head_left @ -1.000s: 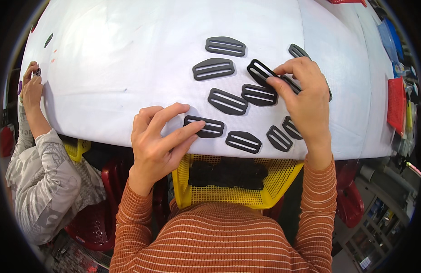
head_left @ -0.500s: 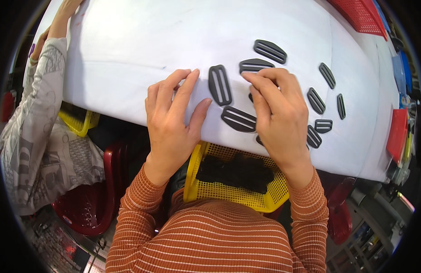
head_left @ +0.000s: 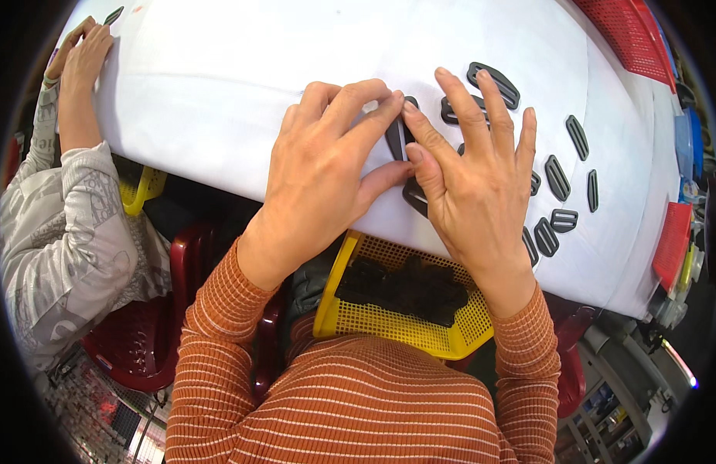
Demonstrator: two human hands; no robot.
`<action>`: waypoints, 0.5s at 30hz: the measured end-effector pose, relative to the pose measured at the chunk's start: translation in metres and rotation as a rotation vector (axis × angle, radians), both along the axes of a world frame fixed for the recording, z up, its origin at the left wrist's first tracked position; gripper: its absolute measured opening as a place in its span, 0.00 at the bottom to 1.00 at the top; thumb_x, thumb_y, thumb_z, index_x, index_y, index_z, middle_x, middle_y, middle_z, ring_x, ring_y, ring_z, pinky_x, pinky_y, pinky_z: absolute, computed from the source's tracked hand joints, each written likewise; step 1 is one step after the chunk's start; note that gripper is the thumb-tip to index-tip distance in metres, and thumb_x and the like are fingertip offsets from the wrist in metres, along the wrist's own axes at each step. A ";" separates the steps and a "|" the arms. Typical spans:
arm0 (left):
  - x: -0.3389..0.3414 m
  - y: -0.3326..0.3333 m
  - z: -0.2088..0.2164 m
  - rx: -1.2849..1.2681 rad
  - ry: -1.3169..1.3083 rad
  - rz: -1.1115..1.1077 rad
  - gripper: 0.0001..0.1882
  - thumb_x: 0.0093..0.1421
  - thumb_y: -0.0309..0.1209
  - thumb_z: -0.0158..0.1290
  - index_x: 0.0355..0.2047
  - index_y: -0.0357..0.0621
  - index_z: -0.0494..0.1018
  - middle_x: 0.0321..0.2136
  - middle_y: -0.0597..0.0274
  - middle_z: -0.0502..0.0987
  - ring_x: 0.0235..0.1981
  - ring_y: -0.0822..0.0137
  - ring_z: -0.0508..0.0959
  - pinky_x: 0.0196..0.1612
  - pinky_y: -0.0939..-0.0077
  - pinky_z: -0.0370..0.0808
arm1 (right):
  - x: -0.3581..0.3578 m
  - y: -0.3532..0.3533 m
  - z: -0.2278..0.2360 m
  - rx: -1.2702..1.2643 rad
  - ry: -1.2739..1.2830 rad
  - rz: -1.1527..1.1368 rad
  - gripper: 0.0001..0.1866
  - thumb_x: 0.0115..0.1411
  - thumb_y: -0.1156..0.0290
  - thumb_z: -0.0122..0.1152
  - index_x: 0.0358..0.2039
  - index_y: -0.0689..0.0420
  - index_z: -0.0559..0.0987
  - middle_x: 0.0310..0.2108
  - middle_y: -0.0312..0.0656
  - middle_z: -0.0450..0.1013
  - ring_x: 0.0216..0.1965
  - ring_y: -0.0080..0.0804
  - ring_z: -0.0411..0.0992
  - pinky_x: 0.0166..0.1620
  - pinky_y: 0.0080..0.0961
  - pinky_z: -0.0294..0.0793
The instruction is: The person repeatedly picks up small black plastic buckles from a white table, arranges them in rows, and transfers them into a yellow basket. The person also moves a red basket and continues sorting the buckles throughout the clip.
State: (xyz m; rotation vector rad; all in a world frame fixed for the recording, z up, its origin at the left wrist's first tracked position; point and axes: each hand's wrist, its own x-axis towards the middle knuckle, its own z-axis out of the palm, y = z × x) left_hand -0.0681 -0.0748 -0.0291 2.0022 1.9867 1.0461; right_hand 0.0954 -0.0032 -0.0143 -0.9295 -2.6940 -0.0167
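On the white-covered table (head_left: pixel 219 100), my left hand (head_left: pixel 327 162) bends its fingers over a flat black slide buckle (head_left: pixel 394 141), fingertips at its far end and thumb at its near end. My right hand (head_left: pixel 478 182) meets the same buckle's right side with index finger and thumb, while its other fingers spread out over the table. Partly under that hand lie a second slide buckle (head_left: pixel 414 199) nearer me and a third (head_left: pixel 449 113) farther off. Beyond the fingertips is another slotted buckle (head_left: pixel 509 94). My fingers cover much of the middle buckle.
Several smaller slide buckles (head_left: pixel 557 178) lie to the right. Below the table edge, a yellow mesh basket (head_left: pixel 327 298) holds a dark bundle (head_left: pixel 404 290). Another person's hands (head_left: pixel 83 58) are at the far left. A red basket (head_left: pixel 625 39) stands at the far right.
My left hand has moved right and onto the slide buckle. My right hand has opened out its fingers and touches the buckle's side. The other person's hands have come farther into view.
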 end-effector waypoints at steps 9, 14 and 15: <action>-0.001 -0.001 -0.003 0.009 -0.039 0.039 0.32 0.42 0.31 0.70 0.50 0.42 0.77 0.48 0.59 0.75 0.45 0.58 0.72 0.49 0.66 0.73 | 0.015 -0.011 0.005 0.020 -0.112 -0.024 0.15 0.67 0.55 0.52 0.52 0.32 0.81 0.66 0.33 0.61 0.70 0.40 0.50 0.67 0.70 0.37; 0.000 -0.001 -0.006 0.043 -0.026 0.049 0.32 0.42 0.32 0.70 0.50 0.42 0.77 0.47 0.59 0.75 0.46 0.57 0.72 0.50 0.66 0.72 | 0.000 0.002 -0.001 0.073 -0.069 -0.043 0.16 0.68 0.54 0.51 0.53 0.31 0.81 0.66 0.34 0.60 0.71 0.38 0.50 0.66 0.72 0.36; 0.001 -0.002 -0.005 0.037 -0.026 0.052 0.32 0.42 0.32 0.70 0.50 0.42 0.77 0.47 0.59 0.75 0.46 0.57 0.72 0.50 0.66 0.72 | 0.003 0.000 0.000 0.040 -0.082 -0.041 0.16 0.67 0.54 0.51 0.53 0.31 0.80 0.67 0.34 0.60 0.71 0.38 0.49 0.66 0.73 0.35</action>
